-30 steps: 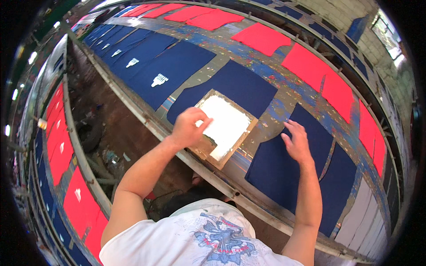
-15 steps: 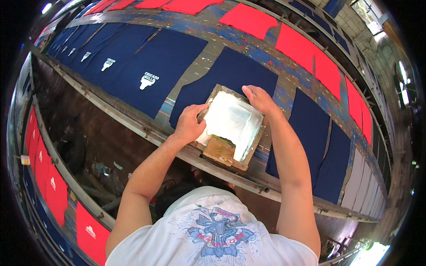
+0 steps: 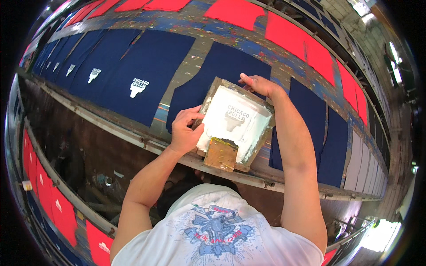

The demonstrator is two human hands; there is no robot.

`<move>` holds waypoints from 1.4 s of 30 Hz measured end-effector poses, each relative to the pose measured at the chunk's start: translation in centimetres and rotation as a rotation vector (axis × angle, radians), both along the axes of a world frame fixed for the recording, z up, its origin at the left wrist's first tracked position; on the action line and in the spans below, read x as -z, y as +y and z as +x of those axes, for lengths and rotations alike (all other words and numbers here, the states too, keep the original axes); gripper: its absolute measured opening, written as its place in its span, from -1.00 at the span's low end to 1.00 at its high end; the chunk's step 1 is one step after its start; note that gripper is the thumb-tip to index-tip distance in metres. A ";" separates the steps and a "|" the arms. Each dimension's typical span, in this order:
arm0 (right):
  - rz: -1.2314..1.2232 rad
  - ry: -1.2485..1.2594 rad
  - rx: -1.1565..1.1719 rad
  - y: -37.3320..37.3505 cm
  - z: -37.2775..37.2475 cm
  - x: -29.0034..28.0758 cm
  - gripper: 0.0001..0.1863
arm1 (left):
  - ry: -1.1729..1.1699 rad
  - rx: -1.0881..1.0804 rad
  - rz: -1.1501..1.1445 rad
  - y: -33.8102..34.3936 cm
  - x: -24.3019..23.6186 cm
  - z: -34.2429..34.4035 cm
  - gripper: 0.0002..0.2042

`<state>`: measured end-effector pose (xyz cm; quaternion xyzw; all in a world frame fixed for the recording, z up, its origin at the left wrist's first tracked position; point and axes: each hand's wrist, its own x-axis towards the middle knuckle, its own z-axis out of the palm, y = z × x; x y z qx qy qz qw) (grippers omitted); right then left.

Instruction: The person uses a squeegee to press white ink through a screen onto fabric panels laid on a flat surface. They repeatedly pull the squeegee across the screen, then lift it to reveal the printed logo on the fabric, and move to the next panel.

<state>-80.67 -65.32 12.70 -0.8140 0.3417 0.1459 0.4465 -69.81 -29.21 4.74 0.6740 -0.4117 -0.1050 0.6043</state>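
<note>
My left hand (image 3: pixel 187 132) grips the near-left edge of a square wooden screen frame (image 3: pixel 264 133), thumb and fingers at its rim. My right hand (image 3: pixel 259 86) is at the far edge, fingers bent around it and partly hidden. The screen's mesh is smeared with white ink, with a grey lettered logo showing through. A brown wooden squeegee board (image 3: pixel 220 153) lies across the screen's near part. The screen rests on or just over a navy fabric piece (image 3: pixel 226 62); contact underneath is hidden.
More navy pieces (image 3: pixel 159 57), some with white prints, lie along the long paint-stained table; red pieces (image 3: pixel 284 37) form the far row, grey ones (image 3: pixel 361 164) the right end. A metal rail (image 3: pixel 111 122) edges the table. A parallel table with red pieces (image 3: pixel 57 208) stands at left.
My right hand has moved from a navy piece onto the screen's far edge. The white ink now looks thinner, revealing the grey logo. The view has shifted.
</note>
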 end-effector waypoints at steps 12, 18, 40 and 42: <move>-0.124 -0.808 0.587 15.3 -21.4 0.6 -0.53 | 0.198 -0.068 -0.032 -0.8 -0.5 2.7 -0.64; -0.011 -1.010 0.616 17.2 -28.8 1.4 -0.40 | 0.234 0.032 -0.088 -7.6 -2.8 -4.9 -0.66; -0.053 -0.688 0.881 11.0 -58.1 5.9 -0.35 | 0.326 0.164 0.269 -16.2 -0.4 -37.3 -0.67; -0.093 -0.671 0.865 11.0 -58.4 6.0 -0.36 | 0.361 0.176 0.252 -16.2 0.3 -37.6 -0.68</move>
